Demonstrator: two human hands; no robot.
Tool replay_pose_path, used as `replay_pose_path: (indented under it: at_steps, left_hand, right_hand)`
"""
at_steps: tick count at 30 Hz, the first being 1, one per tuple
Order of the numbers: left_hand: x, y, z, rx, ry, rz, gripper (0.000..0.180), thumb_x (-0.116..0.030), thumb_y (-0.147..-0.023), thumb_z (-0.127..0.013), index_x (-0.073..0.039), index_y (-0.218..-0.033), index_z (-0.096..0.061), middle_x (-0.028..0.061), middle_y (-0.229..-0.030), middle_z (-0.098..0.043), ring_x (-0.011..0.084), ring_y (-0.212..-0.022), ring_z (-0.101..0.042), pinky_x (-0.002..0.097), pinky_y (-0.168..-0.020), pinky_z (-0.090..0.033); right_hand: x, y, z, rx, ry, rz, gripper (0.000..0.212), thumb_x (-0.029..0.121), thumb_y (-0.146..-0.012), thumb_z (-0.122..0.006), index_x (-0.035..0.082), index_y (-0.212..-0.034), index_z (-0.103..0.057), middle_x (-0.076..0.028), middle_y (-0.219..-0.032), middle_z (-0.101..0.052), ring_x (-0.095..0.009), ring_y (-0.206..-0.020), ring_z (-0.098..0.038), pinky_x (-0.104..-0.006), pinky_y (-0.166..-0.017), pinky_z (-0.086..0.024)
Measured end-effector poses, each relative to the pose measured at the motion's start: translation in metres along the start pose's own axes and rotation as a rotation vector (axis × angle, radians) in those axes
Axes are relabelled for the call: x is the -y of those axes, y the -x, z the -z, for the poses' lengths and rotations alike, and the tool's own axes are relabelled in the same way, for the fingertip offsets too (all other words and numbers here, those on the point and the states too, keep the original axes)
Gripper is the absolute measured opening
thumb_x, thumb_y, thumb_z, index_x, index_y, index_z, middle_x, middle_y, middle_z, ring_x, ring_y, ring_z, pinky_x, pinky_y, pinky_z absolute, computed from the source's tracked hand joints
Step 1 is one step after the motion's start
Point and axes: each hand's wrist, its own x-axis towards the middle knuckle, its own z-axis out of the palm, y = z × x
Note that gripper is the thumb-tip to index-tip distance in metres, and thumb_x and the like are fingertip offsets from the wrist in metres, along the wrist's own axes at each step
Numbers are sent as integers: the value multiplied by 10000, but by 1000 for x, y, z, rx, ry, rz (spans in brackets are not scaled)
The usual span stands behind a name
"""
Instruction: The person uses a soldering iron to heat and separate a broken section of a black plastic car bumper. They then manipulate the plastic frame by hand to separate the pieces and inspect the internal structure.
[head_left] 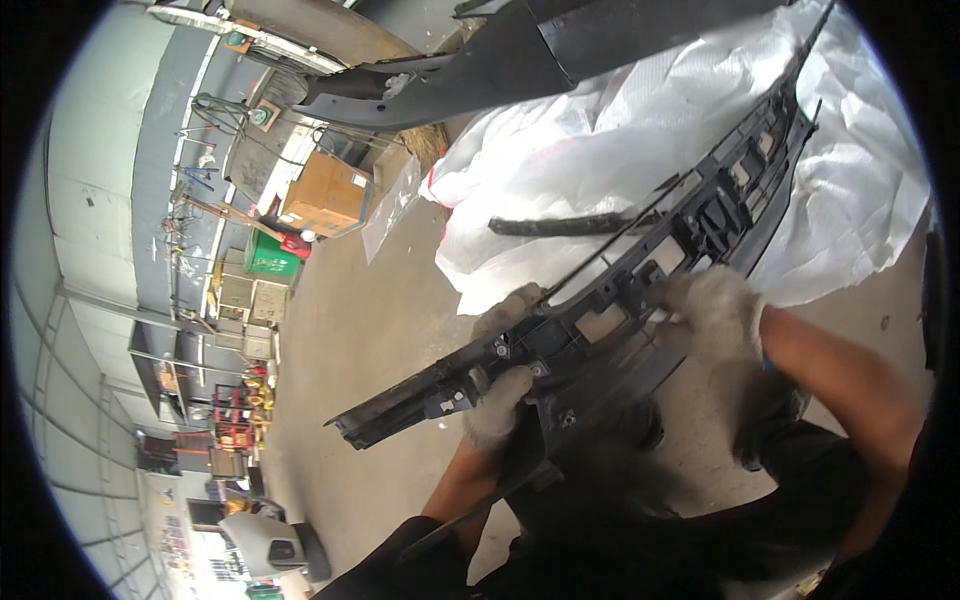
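A long black plastic vehicle trim panel (600, 322), with cutouts, ribs and small clips, slants across the view in front of me. My left hand (495, 408), in a pale work glove, grips it near its lower left end; the thumb side lies on the near face, and gloved fingers show past the far edge. My right hand (718, 312), also gloved and slightly blurred, is at the panel's middle with its fingers bent together against it. A small light spot shows at those fingertips, but what they hold cannot be made out.
White sheeting (560, 150) lies crumpled beyond the panel, with a black strip (560, 226) on it. A large dark bumper-like part (480, 75) extends across the top. At left are a cardboard box (327, 195), a green bin (270, 254) and part of a vehicle (265, 545).
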Motion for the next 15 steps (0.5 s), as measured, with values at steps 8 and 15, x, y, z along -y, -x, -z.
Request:
replay_pose_path:
  at_steps: [8, 15]
  left_hand:
    - [20, -6, -1, 0, 28, -54, 677, -211, -744, -799, -77, -1342, -511, 161, -1411, -525, 350, -1306, -531, 506, -1103, -473]
    - [23, -7, 10, 94, -8, -127, 601, -137, -781, -775, -87, -1324, -522, 189, -1416, -519, 375, -1339, -499, 509, -1118, -447]
  right_hand:
    - [-44, 2, 1, -21, 73, -344, 427, 229, -843, -667, 33, -1220, -629, -200, -1105, -701, -378, -1030, -676, -450, -905, -530]
    - [-36, -5, 11, -118, 184, -316, 409, 203, -870, -624, -6, -1221, -618, -225, -1172, -681, -372, -1091, -664, -439, -940, -530]
